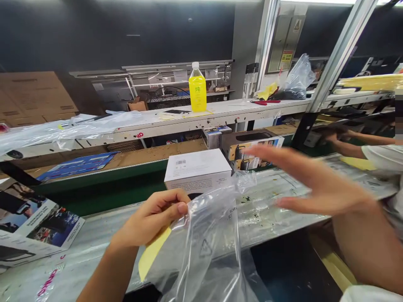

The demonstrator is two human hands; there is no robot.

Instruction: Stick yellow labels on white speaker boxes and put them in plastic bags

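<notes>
My left hand (160, 218) is closed in a pinch on the top edge of a clear plastic bag (210, 243), which hangs down over the front edge of the bench. A yellow paper slip (154, 251) sticks out below that hand. To the right of the bag, my right hand (327, 188) is raised, blurred by motion, its thumb and fingers spread with nothing between them. Just behind the bag stands a white printed box (198, 167). A box with product pictures (256, 147) is behind the right hand's fingertips.
Another printed box (34, 226) stands at the left on the plastic-covered bench (103, 247). A bottle of yellow liquid (197, 90) and red-handled pliers (266, 102) are on the raised shelf (163, 121). At far right, a co-worker's arms (349, 142) reach over the line.
</notes>
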